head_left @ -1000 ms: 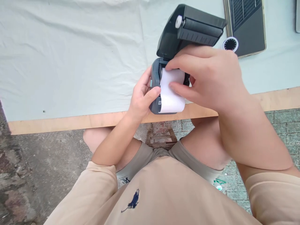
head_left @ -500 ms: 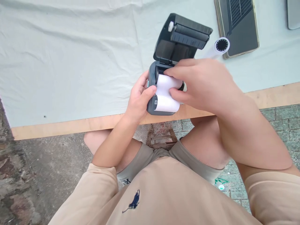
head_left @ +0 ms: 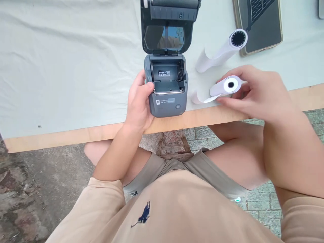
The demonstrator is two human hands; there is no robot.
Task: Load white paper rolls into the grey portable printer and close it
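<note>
A dark grey portable label printer (head_left: 165,86) has its lid (head_left: 164,35) swung fully up. Its paper compartment is bare inside, with a small printed label on the back wall. My left hand (head_left: 140,99) grips the printer's left side, thumb on the near edge of the compartment. To the right, my right hand (head_left: 255,92) has finger and thumb around a small white paper roll (head_left: 221,88), low over the cloth or resting on it. The roll's loose end curls leftward. Just beyond lies a second white paper roll (head_left: 217,55) with a wider, dark toothed core, partly unwound.
A dark phone-like device in a clear case (head_left: 264,30) lies at the upper right, with a grey object's corner (head_left: 321,8) beyond it. Pale cloth (head_left: 76,67) covers the table, leaving its wooden front edge (head_left: 76,135) bare. A wooden stool (head_left: 173,148) shows below.
The small paper roll has come out of the printer and moved right with my right hand. The printer has shifted slightly left, its lid now tilted further back.
</note>
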